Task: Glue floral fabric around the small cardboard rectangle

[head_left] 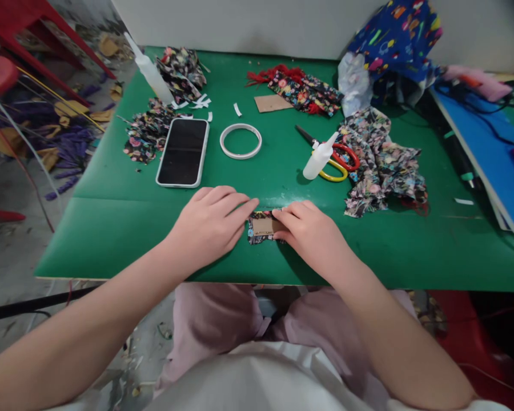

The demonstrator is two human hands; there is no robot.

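Note:
A small brown cardboard rectangle lies on a piece of dark floral fabric near the table's front edge, with fabric showing along its borders. My right hand pinches the right end of both, thumb below and fingers above, covering that end. At the left end, my left hand lies flat with fingers stretched out, their tips close to the fabric's upper left corner; whether they touch it I cannot tell. Beyond the hands are a white glue bottle and scissors with red and yellow handles.
The table is green. On it are a phone, a tape roll, another glue bottle, crumpled floral fabric, red-fringed floral strips, a cardboard piece and a blue board. White paper scraps lie near the phone.

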